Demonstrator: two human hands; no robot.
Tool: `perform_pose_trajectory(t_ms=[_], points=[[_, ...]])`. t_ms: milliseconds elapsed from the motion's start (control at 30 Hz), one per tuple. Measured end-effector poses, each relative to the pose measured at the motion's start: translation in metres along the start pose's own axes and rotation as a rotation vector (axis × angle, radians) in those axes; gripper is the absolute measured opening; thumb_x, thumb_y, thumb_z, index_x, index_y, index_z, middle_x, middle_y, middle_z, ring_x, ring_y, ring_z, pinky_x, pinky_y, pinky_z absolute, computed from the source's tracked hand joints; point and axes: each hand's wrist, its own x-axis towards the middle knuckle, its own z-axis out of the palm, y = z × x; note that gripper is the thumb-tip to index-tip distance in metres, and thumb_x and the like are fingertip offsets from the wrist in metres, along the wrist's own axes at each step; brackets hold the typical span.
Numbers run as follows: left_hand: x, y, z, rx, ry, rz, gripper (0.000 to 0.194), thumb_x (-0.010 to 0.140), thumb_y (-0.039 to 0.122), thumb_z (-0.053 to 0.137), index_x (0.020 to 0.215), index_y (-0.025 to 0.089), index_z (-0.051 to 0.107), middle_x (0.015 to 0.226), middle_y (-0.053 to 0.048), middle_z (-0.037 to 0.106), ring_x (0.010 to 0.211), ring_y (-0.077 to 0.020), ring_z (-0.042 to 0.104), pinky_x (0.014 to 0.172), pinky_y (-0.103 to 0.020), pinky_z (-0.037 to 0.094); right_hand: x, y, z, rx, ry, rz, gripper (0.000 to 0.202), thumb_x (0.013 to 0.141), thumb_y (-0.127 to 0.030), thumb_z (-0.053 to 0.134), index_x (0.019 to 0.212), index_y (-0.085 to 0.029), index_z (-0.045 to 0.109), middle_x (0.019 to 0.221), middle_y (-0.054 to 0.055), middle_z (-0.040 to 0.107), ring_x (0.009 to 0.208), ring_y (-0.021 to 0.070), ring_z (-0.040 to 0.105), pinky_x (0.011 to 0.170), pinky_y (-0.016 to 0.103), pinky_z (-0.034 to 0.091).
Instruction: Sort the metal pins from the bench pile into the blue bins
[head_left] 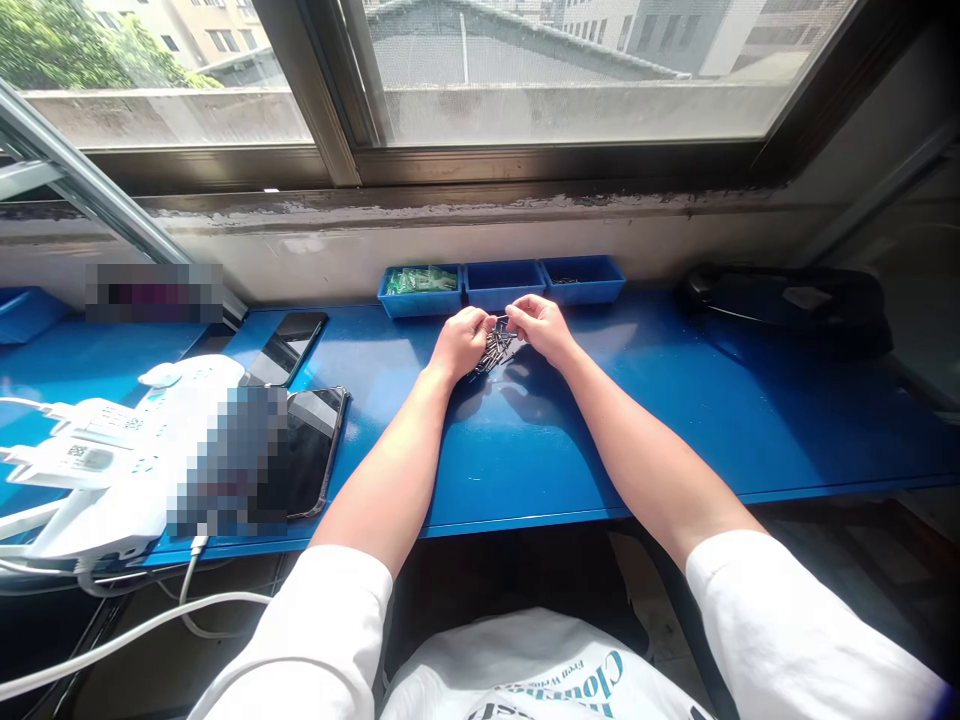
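Note:
My left hand [459, 343] is closed in a pinch at the left side of a small pile of dark and silvery screw-like metal pieces [493, 353]. Across from it, my right hand [541, 328] also has its fingertips pinched together, at the pile's upper right. The two sets of fingertips are close to each other over the pile. Whatever they hold is too small to name. Just behind my hands stand three joined blue bins: the left bin [384, 300] has green-and-clear packets [424, 280] in it, the middle bin [504, 297] shows its blue inside, and the right bin [600, 292] contains a few small dark pieces [566, 281].
Two dark phones, one farther back [289, 348] and one nearer [319, 445], lie left of my arms. A white power strip [161, 440] with plugs and cables is at far left. A black case-like object [787, 305] sits at the right. The blue table [525, 470] ends near my body.

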Motion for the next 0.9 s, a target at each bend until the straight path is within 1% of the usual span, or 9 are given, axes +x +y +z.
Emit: perform_pose_trajectory(t_ms=[67,167,267,367,467,567,667,767,900], points=[[0.000,-0.001,0.001,-0.001,-0.001,0.007,0.029,0.091,0.034,0.042,0.079,0.019,0.063,0.082,-0.004,0.063,0.076,-0.0159,0.057,0.072,-0.028,0.045,-0.002,-0.002,-0.001,0.051,-0.009,-0.003,0.032,0.068,-0.049,0.068,0.075,-0.019,0.059,0.064,0.000,0.062,0.050,0.0091,0.048,0.045,0.022,0.035],[0.000,0.000,0.001,-0.003,0.000,0.009,0.029,0.091,0.036,0.042,0.080,0.019,0.063,0.083,-0.004,0.063,0.079,-0.0163,0.058,0.074,-0.028,0.045,-0.002,-0.003,-0.003,0.081,-0.015,-0.003,0.029,0.068,-0.046,0.068,0.074,-0.018,0.062,0.066,0.001,0.064,0.054,0.0101,0.051,0.046,0.022,0.037],[0.001,0.000,0.000,-0.015,0.022,-0.016,0.027,0.090,0.038,0.045,0.091,0.018,0.063,0.093,-0.006,0.065,0.087,-0.0176,0.059,0.081,-0.029,0.046,0.000,0.000,-0.005,0.063,0.028,-0.030,0.028,0.070,-0.044,0.065,0.079,-0.018,0.065,0.073,0.002,0.067,0.061,0.0125,0.056,0.053,0.024,0.043],[0.001,-0.003,0.000,-0.008,0.054,-0.080,0.028,0.088,0.039,0.048,0.099,0.017,0.062,0.100,-0.008,0.065,0.094,-0.0190,0.060,0.086,-0.031,0.046,0.005,0.004,-0.011,-0.082,0.164,-0.099,0.028,0.072,-0.040,0.061,0.090,-0.019,0.066,0.087,0.004,0.070,0.075,0.0166,0.061,0.069,0.030,0.050],[0.002,-0.007,0.001,0.017,0.055,-0.138,0.028,0.087,0.038,0.049,0.100,0.016,0.061,0.102,-0.008,0.064,0.097,-0.0196,0.060,0.089,-0.032,0.046,0.010,0.008,-0.023,-0.376,0.345,-0.133,0.036,0.072,-0.034,0.058,0.104,-0.018,0.064,0.101,0.006,0.068,0.094,0.0217,0.059,0.087,0.038,0.048],[0.001,-0.011,0.003,0.038,0.029,-0.160,0.028,0.086,0.036,0.050,0.102,0.016,0.061,0.104,-0.009,0.063,0.100,-0.0202,0.059,0.091,-0.032,0.046,0.014,0.012,-0.038,-0.661,0.445,-0.092,0.050,0.071,-0.028,0.055,0.119,-0.016,0.058,0.118,0.010,0.063,0.112,0.0277,0.050,0.097,0.046,0.041],[0.001,-0.013,0.004,0.067,-0.002,-0.174,0.028,0.086,0.035,0.050,0.103,0.016,0.061,0.106,-0.009,0.063,0.102,-0.0213,0.058,0.092,-0.034,0.045,0.017,0.018,-0.050,-0.826,0.470,-0.007,0.063,0.067,-0.027,0.056,0.129,-0.015,0.050,0.131,0.012,0.054,0.120,0.0334,0.040,0.098,0.055,0.036],[0.001,-0.014,0.004,0.096,-0.035,-0.201,0.028,0.085,0.034,0.050,0.103,0.016,0.062,0.107,-0.010,0.063,0.103,-0.0223,0.058,0.093,-0.035,0.045,0.019,0.024,-0.058,-0.905,0.455,0.050,0.073,0.065,-0.030,0.057,0.135,-0.017,0.041,0.139,0.012,0.046,0.120,0.0356,0.036,0.096,0.059,0.034],[0.000,-0.012,0.002,0.107,-0.095,-0.220,0.032,0.084,0.038,0.050,0.105,0.017,0.062,0.109,-0.010,0.063,0.104,-0.0231,0.058,0.093,-0.035,0.045,0.020,0.030,-0.059,-0.931,0.422,0.027,0.078,0.066,-0.033,0.059,0.139,-0.020,0.035,0.148,0.014,0.032,0.119,0.0366,0.036,0.093,0.060,0.035]])
